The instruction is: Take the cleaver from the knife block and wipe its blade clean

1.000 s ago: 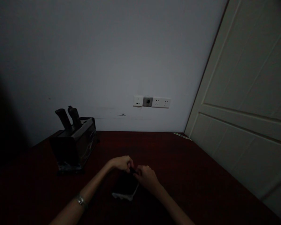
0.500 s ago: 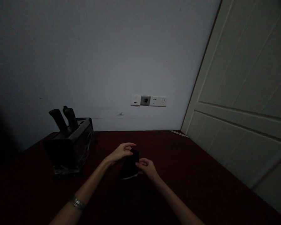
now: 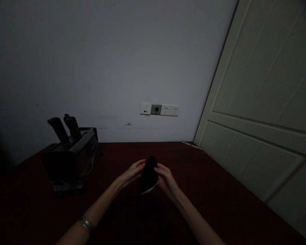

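A dark, tapered black item with a pale lower edge [image 3: 149, 177] is held up above the table, tilted to the right; the dim light hides what kind it is. My right hand [image 3: 165, 177] grips its right side, with the thumb on the near face and the other fingers partly hidden. Along the left edge, my left hand [image 3: 132, 173] has its fingers stretched out, the fingertips close to or touching the item. A metal band [image 3: 86, 224] circles my left wrist.
To the left on the dark red table [image 3: 199, 194] stands a black knife block [image 3: 71, 160] holding dark-handled knives. Wall sockets [image 3: 159, 109] sit above the table's back edge. A pale panelled door [image 3: 260, 102] borders the right side. A thin strip [image 3: 191, 145] lies in the back corner.
The black item has been raised a little and turned, its top now leaning right. My left fingers have moved from its top down to its left side. The view has shifted slightly right.
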Tool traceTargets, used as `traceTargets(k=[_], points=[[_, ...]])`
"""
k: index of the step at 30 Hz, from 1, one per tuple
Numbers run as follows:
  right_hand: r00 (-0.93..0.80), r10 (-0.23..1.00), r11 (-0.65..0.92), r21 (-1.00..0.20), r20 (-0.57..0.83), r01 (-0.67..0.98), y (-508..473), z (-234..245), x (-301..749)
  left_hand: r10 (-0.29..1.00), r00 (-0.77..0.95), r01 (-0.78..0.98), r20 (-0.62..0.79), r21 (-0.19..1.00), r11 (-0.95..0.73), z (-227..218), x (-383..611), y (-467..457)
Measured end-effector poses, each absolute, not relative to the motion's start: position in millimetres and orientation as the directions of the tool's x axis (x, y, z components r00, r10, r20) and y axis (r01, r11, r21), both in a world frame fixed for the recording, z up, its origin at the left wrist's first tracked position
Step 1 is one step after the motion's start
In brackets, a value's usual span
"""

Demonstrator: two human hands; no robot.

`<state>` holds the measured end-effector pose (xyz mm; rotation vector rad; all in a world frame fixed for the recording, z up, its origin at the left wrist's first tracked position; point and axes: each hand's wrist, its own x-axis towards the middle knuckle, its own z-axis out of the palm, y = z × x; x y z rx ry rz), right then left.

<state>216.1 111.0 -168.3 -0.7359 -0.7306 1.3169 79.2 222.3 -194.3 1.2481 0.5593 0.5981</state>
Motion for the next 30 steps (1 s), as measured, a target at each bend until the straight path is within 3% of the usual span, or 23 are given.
traceTargets(k=[4, 7, 12, 17, 20, 23, 26, 28, 30], points=[[0.143, 0.987, 0.146, -0.801, 0.076, -0.581, 99.7, -146.7, 232.6, 0.576, 0.807, -0.101, -0.131, 0.931, 0.352, -196.5, 86.6, 205.8], [0.213, 0.977, 0.137, -0.855, 0.032, -0.5, 85.2, -140.0, 261.0, 0.608, 0.787, -0.132, -0.11, 0.931, 0.34, -188.8, 89.9, 195.9], [0.351, 0.931, -0.017, -0.975, -0.096, -0.22, 46.5, -161.8, 332.5, 0.647, 0.749, 0.025, -0.144, 0.981, 0.19, -188.8, 113.7, 174.9], [0.426, 0.893, -0.116, -0.99, -0.141, -0.083, -0.5, -191.1, 393.8, 0.531, 0.845, 0.03, -0.065, 0.997, 0.075, -207.7, 175.0, 134.7], [0.458, 0.876, -0.172, -0.985, -0.148, 0.011, -25.2, -200.4, 420.1, 0.469, 0.883, 0.076, 0.006, 0.985, -0.155, -212.9, 213.0, 107.8], [0.501, 0.86, -0.21, -0.962, -0.097, 0.173, -45.2, -208.6, 443.5, 0.401, 0.898, 0.063, 0.182, 0.849, -0.525, -211.4, 238.9, 85.1], [0.518, 0.856, -0.225, -0.894, 0.009, 0.387, -61.0, -214.6, 461.8, 0.213, 0.921, 0.002, 0.325, 0.543, -0.84, -209.3, 250.8, 66.4], [0.498, 0.864, -0.223, -0.83, 0.075, 0.511, -69.2, -216.5, 469.1, 0.038, 0.946, -0.082, 0.322, 0.351, -0.933, -210.6, 253.5, 55.7], [0.481, 0.872, -0.24, -0.772, 0.095, 0.588, -75.3, -217.8, 473.1, -0.11, 0.957, -0.181, 0.269, 0.258, -0.949, -213.8, 254.3, 47.2]])
